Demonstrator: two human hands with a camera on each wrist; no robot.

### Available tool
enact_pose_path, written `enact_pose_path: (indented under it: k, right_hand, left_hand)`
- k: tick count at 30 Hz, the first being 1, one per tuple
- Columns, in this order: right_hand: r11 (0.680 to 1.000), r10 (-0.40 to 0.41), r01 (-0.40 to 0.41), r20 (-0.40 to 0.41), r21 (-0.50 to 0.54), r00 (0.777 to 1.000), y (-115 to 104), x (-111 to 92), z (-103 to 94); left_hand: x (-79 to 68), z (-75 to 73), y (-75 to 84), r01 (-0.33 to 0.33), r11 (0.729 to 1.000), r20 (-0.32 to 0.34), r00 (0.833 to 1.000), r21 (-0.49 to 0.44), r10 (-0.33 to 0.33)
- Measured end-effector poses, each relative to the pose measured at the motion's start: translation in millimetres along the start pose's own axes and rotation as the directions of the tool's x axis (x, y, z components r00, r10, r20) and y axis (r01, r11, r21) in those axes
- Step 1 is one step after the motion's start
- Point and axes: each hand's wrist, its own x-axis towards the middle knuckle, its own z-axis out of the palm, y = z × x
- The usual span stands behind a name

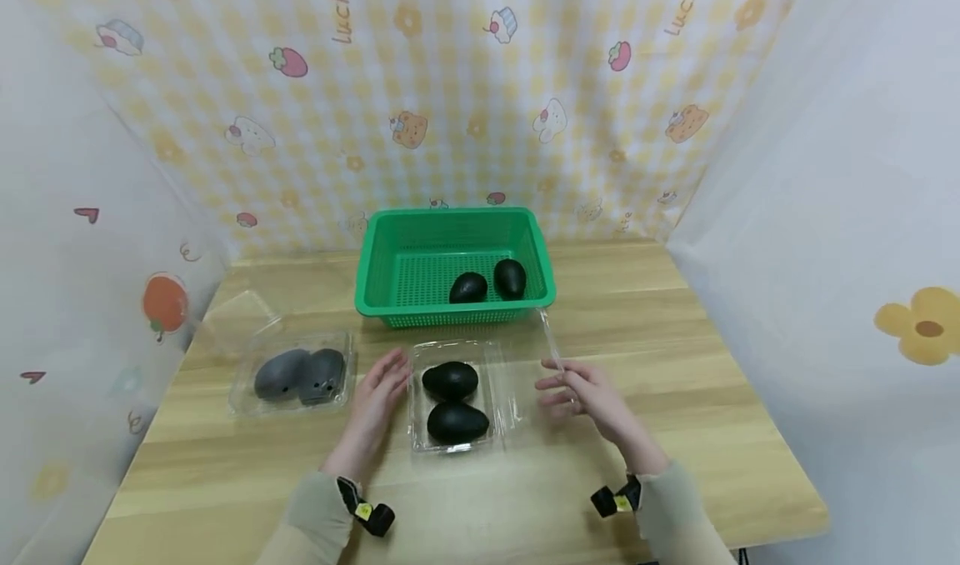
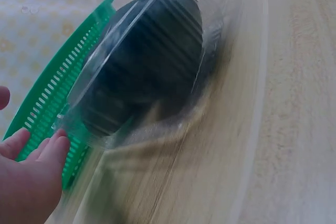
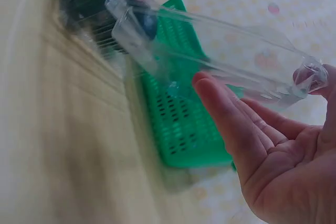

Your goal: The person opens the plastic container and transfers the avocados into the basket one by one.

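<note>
In the head view, a clear plastic clamshell box (image 1: 420, 440) holds two dark avocados (image 1: 457, 422) side by side. Its hinged lid (image 1: 551, 336) stands raised on the right. My left hand (image 1: 384, 386) is at the box's left wall, fingers loosely extended. At the lid's outer edge is my right hand (image 1: 581, 394); the right wrist view shows the thumb against a corner of the lid (image 3: 252, 59), with the fingers stretched out beneath it. The left wrist view shows the avocados (image 2: 147, 56) through the plastic wall, blurred.
Behind the box stands a green basket (image 1: 375, 308) with two more avocados (image 1: 510, 279) in it. To the left, another clear box (image 1: 240, 398) holds two greyish avocados (image 1: 281, 373). A patterned curtain (image 1: 450, 90) closes off the back of the wooden table (image 1: 712, 432).
</note>
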Motion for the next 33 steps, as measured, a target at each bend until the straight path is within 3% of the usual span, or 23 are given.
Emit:
enact_pose_path:
  k: [9,15,18,23,27,33]
  right_hand:
    - [0.989,0.129,-0.123,-0.08,0.083,0.988,56,-28,4.1]
    - [0.991,0.116,-0.129,-0.216,-0.048,0.97,76,-24,1.0]
    - [0.969,0.065,-0.133,-0.308,-0.207,0.949,81,-17,-0.1]
    - [0.888,-0.058,-0.134,-0.396,-0.439,0.916,84,-4,-3.0]
    - [0.841,-0.137,-0.119,-0.42,-0.528,0.897,80,9,-6.3]
    - [0.829,-0.172,-0.119,-0.452,-0.546,0.875,79,18,-8.6]
  left_hand:
    - [-27.1,-7.2,-19.9,0.055,0.987,-0.064,0.997,0.148,-0.046]
    - [-35.1,-7.8,-23.6,0.078,0.96,-0.113,0.992,0.268,-0.049]
    - [-35.8,-8.9,-25.8,0.092,0.964,-0.101,0.993,0.25,-0.068]
    - [-33.4,-9.7,-30.6,0.114,0.976,-0.055,0.993,0.186,-0.105]
    - [-26.6,-9.3,-32.1,0.099,0.989,-0.034,0.995,0.109,-0.096]
    - [-21.2,-9.6,-36.2,0.094,0.994,-0.037,0.995,0.052,-0.092]
